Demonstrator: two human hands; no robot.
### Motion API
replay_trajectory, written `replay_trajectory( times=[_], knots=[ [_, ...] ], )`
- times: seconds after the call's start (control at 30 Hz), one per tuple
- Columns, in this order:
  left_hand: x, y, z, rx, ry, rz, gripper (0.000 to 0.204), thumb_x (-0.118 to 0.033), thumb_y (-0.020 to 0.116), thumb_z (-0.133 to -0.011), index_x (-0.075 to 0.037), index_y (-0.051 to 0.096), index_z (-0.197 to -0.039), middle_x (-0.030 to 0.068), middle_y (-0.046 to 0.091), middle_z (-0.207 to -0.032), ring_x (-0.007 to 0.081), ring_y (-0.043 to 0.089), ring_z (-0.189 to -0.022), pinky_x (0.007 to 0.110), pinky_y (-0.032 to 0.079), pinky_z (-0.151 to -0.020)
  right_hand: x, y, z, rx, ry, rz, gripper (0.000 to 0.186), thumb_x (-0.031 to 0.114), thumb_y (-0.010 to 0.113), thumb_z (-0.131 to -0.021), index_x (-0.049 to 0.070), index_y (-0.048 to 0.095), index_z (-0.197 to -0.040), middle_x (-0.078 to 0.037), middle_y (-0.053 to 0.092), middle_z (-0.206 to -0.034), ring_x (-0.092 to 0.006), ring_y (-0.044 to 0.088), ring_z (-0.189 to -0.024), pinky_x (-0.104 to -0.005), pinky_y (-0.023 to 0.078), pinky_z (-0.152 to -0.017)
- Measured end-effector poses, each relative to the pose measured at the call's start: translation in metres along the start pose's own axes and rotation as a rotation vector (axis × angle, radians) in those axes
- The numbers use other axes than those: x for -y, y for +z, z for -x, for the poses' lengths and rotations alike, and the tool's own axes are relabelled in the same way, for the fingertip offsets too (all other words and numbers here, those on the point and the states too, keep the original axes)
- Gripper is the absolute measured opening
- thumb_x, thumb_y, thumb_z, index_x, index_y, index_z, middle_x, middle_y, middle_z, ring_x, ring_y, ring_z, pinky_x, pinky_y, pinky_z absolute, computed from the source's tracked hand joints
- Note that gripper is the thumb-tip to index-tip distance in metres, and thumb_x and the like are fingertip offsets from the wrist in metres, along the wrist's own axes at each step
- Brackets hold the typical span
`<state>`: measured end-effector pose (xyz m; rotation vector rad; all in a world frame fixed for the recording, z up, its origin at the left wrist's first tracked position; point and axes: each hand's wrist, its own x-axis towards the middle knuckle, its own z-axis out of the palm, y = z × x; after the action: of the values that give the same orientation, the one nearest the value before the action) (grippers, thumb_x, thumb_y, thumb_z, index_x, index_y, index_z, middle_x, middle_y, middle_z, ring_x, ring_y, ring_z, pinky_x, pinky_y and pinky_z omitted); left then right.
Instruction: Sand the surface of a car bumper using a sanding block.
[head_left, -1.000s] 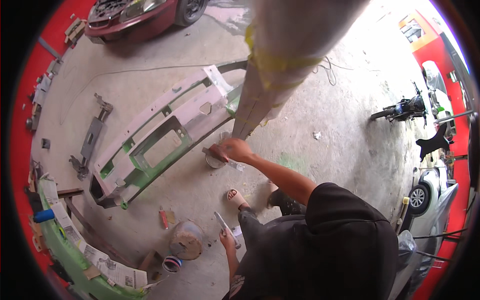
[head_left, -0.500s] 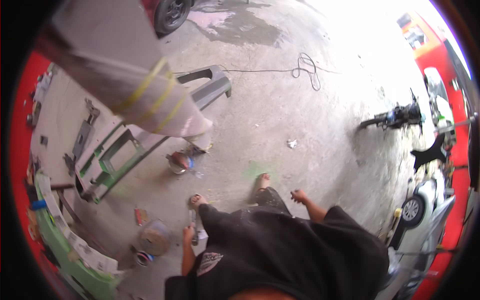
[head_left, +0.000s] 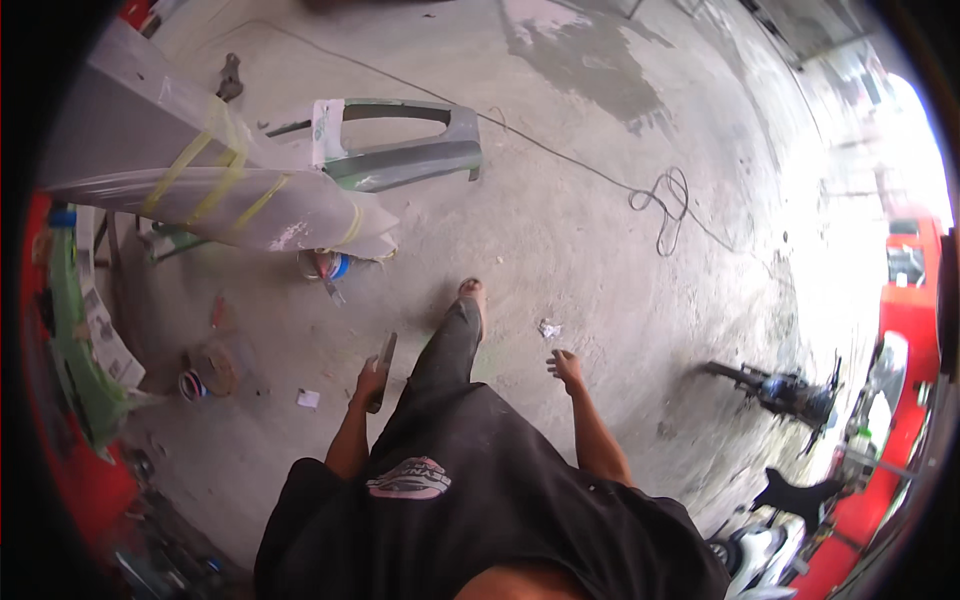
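Observation:
My left hand (head_left: 369, 381) is closed around a long, narrow dark flat tool (head_left: 386, 362), which points away from me beside my leg. Its exact kind is not clear. My right hand (head_left: 565, 368) hangs on the other side with its fingers apart and nothing visible in them. Just beyond that hand a crumpled white scrap (head_left: 549, 328) lies on the concrete floor. To the far left stands a large grey panel (head_left: 215, 185) wrapped in plastic film and yellow tape.
Behind the panel lies a grey-green bumper (head_left: 410, 160). A tin (head_left: 325, 264) sits under the panel's tip. A loose cable (head_left: 660, 205) crosses the floor. At right stand a dark motorcycle (head_left: 790, 395) and red bodywork (head_left: 905, 300); a green masked bumper (head_left: 80, 330) is at left.
I have stepped forward and turned to the right; the view has shifted with me. The wrapped panel now sits farther left. The flat tool stays in my left hand, and my right fingers have loosened.

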<state>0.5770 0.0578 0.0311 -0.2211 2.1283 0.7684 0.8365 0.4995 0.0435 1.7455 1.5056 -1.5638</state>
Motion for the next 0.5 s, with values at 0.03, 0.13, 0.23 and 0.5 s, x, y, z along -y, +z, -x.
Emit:
replay_trajectory(
  times=[0.03, 0.13, 0.23, 0.5],
  knots=[
    [-0.013, 0.018, 0.002, -0.015, -0.021, 0.039, 0.062, -0.044, 0.058, -0.095, -0.005, 0.051, -0.144, 0.0264, 0.066, -0.127, 0.0410, 0.061, -0.124, 0.045, 0.047, -0.104, 0.037, -0.013, -0.018, 0.039, -0.126, -0.001, 0.044, 0.034, 0.054, -0.102, 0.003, 0.060, -0.131, -0.014, 0.075, -0.104, -0.0199, 0.071, -0.082, -0.0338, 0.055, -0.070],
    [-0.050, 0.063, 0.001, -0.095, 0.069, -0.025, 0.054, -0.034, 0.062, -0.094, -0.006, 0.056, -0.140, 0.0212, 0.071, -0.116, 0.0335, 0.070, -0.102, 0.045, 0.054, -0.088, 0.127, -0.059, -0.051, 0.121, -0.299, 0.011, 0.045, 0.035, 0.053, -0.104, 0.003, 0.059, -0.134, -0.014, 0.075, -0.106, -0.0200, 0.071, -0.084, -0.0334, 0.056, -0.072],
    [-0.108, 0.098, -0.015, -0.103, -0.086, 0.103, 0.053, -0.031, 0.063, -0.092, -0.005, 0.060, -0.137, 0.0211, 0.070, -0.118, 0.0314, 0.069, -0.104, 0.044, 0.054, -0.089, 0.188, -0.103, -0.077, 0.127, -0.313, 0.040, 0.046, 0.036, 0.051, -0.105, 0.003, 0.059, -0.136, -0.015, 0.075, -0.108, -0.0207, 0.071, -0.085, -0.0332, 0.056, -0.073],
    [-0.304, 0.161, -0.046, -0.184, -0.090, 0.284, 0.045, -0.032, 0.056, -0.095, -0.002, 0.059, -0.128, 0.0257, 0.066, -0.119, 0.0444, 0.063, -0.113, 0.052, 0.051, -0.095, 0.235, -0.283, -0.154, -0.070, 0.010, 0.288, 0.034, 0.026, 0.059, -0.098, 0.003, 0.067, -0.122, -0.013, 0.075, -0.092, -0.0188, 0.069, -0.065, -0.0302, 0.052, -0.051]
  ],
)
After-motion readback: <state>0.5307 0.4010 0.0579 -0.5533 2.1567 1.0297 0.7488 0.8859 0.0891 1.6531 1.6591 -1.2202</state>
